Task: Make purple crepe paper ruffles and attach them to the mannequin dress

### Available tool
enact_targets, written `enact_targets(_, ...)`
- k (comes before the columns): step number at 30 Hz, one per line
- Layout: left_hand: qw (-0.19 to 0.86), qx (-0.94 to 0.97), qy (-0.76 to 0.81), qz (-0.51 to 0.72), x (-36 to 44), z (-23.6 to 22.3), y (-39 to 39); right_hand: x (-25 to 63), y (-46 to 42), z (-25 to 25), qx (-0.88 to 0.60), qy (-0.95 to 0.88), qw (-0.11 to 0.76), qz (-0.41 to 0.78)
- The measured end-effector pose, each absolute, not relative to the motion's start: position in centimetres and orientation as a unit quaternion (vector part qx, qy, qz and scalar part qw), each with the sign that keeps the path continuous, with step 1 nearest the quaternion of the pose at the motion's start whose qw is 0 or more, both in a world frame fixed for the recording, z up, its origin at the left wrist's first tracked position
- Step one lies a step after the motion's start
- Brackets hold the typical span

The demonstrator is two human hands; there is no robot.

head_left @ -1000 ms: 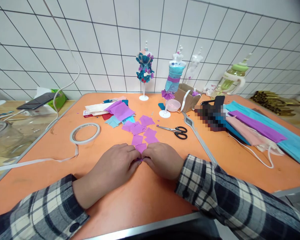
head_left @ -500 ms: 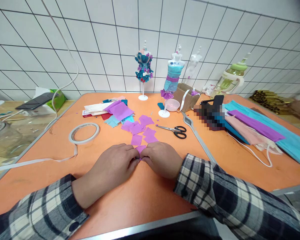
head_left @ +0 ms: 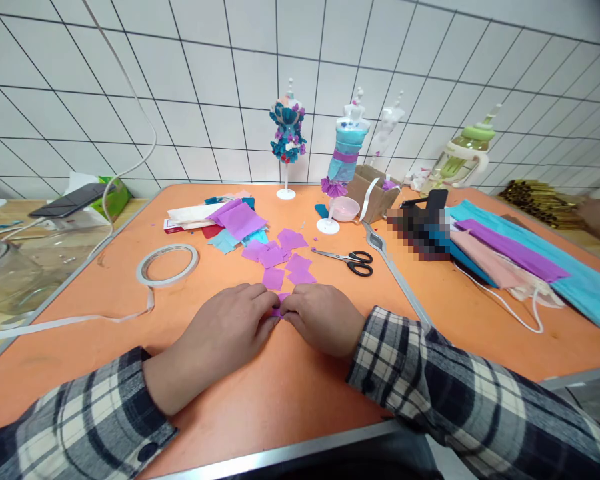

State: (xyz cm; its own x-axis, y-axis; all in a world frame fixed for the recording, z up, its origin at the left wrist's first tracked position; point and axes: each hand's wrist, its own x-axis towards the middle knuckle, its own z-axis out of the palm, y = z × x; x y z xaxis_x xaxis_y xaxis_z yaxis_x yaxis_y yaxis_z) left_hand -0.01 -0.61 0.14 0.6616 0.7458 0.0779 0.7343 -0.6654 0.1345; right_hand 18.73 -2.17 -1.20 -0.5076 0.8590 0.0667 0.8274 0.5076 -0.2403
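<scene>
On the orange desk (head_left: 260, 400) lies a white tape roll (head_left: 166, 283), then the left hand (head_left: 230, 327) holds with narrow fingers a small purple paper piece (head_left: 277, 312), which the right hand (head_left: 325, 319) also pinches, and black-handled scissors (head_left: 350, 258) lie farther right.

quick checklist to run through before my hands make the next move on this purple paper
1. Left hand on the small purple paper piece: ok, fingertips at it.
2. Right hand on the same piece: ok, fingertips meeting it from the right.
3. Crease under the fingers: cannot tell, hidden.
4. Scissors apart from both hands: ok, lying on the orange tabletop.
5. White tape roll fully wound: not ok, a loose strip trails left.
</scene>
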Motion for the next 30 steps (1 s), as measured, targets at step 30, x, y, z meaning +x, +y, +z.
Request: enact_targets(30, 0.053, 0.914, 0.398, 0.061, 0.01, 0.05, -0.51, 18.72, -2.38, -1.05, -0.498, -0.862, 0.07, 0.059)
